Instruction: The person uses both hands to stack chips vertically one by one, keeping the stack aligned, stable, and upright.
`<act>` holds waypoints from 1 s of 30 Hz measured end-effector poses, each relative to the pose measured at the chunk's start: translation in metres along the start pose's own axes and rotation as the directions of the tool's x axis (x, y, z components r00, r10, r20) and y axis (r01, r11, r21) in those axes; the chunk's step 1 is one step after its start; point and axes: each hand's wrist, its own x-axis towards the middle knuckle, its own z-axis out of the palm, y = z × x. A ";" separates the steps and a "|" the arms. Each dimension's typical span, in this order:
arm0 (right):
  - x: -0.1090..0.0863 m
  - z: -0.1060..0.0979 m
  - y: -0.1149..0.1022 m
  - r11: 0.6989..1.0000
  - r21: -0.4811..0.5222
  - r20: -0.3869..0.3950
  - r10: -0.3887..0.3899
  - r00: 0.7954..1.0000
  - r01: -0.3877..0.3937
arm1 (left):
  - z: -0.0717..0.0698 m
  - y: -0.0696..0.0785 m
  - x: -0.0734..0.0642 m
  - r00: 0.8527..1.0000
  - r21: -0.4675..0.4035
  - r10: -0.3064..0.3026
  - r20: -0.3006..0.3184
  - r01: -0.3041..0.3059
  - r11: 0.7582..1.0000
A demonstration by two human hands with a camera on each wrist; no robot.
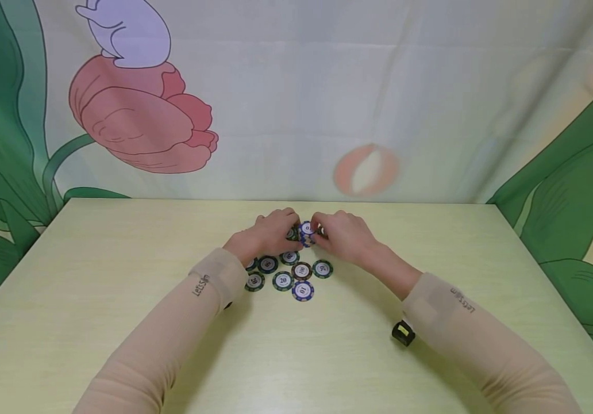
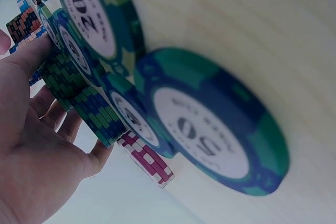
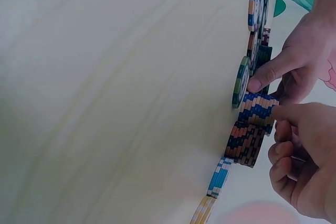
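Observation:
A stack of blue-and-beige poker chips [image 1: 306,233] stands between the two hands toward the back of the table. My left hand [image 1: 276,232] reaches it from the left, with thumb in front and a finger behind, holding its side. On the right, my right hand [image 1: 345,236] pinches at the top of the blue stack [image 3: 257,111], its other fingers curled. Green chip stacks [image 2: 97,114] stand beside my left hand's fingers. In the right wrist view, a dark brown-and-orange stack [image 3: 244,144] adjoins the blue one. The palms hide part of the row.
Loose chips lie flat in front of the stacks, among them a blue 10 chip [image 1: 303,291], a green chip [image 1: 323,268] and a 20 chip [image 1: 283,280]. Light blue [image 3: 219,177] and yellow [image 3: 202,211] stacks continue the row. A printed curtain [image 1: 286,103] hangs behind the table.

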 end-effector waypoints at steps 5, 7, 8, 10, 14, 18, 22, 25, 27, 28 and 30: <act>-0.005 -0.003 -0.002 1.000 0.026 0.031 -0.017 0.999 0.016 | 0.000 -0.001 0.000 1.000 0.001 0.003 0.004 -0.003 1.000; -0.007 -0.004 -0.004 0.999 0.034 0.064 -0.042 0.997 0.040 | 0.001 -0.001 0.001 1.000 0.002 0.005 0.004 -0.005 1.000; -0.009 -0.005 -0.005 0.998 0.040 0.085 -0.055 0.995 0.051 | 0.001 -0.001 0.001 1.000 0.004 0.007 0.003 -0.007 1.000; -0.011 -0.006 -0.008 0.995 0.044 0.127 -0.092 0.988 0.087 | 0.001 -0.001 0.001 1.000 0.008 0.008 0.002 -0.008 1.000; -0.016 -0.008 -0.013 0.977 0.098 0.199 -0.207 0.958 0.191 | 0.001 -0.001 0.001 1.000 0.016 0.007 0.004 -0.007 1.000; -0.021 -0.006 -0.016 0.933 0.192 0.261 -0.347 0.901 0.304 | 0.001 -0.001 0.002 1.000 0.019 0.000 0.008 0.000 1.000; -0.025 -0.004 -0.018 0.911 0.225 0.313 -0.403 0.860 0.345 | 0.002 -0.001 0.003 1.000 0.023 0.001 0.009 -0.001 1.000; -0.027 -0.004 -0.020 0.911 0.213 0.327 -0.408 0.853 0.354 | 0.002 -0.001 0.003 1.000 0.029 0.006 0.007 -0.006 1.000; -0.029 -0.003 -0.021 0.911 0.202 0.325 -0.409 0.853 0.360 | 0.002 -0.001 0.003 1.000 0.031 0.006 0.007 -0.006 1.000; -0.029 -0.003 -0.021 0.912 0.193 0.322 -0.408 0.854 0.363 | 0.002 -0.001 0.003 1.000 0.031 0.005 0.006 -0.005 1.000; -0.030 -0.003 -0.021 0.912 0.181 0.316 -0.409 0.856 0.369 | 0.002 -0.001 0.003 1.000 0.032 0.003 0.004 -0.003 0.999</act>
